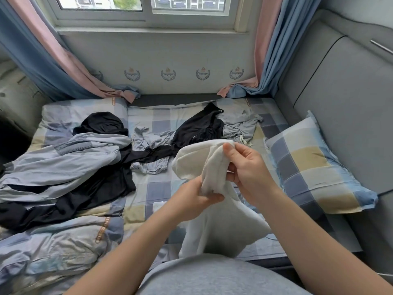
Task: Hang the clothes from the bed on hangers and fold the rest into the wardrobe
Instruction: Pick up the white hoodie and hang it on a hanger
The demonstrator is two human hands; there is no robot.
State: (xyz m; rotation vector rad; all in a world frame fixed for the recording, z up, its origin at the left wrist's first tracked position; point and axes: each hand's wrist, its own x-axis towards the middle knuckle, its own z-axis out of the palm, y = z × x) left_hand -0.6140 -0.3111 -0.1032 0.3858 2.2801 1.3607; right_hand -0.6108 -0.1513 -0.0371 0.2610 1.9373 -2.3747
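both hands hold a white garment (214, 211) up above the checked bed (157, 188), the left hand (191, 200) gripping a bunched fold low down, the right hand (247, 167) pinching its upper edge just beside it.

White garment (214, 226), black top (197, 126), checked blue-beige pillow (314, 167), pink-and-blue curtains (265, 60)

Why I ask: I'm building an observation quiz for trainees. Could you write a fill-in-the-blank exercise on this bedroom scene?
The left hand and the right hand both grip a white garment held over the ____.
The checked pillow lies to the ____ of both hands.
The pink and blue curtains hang either side of the ____.
Missing words: bed, right, window.
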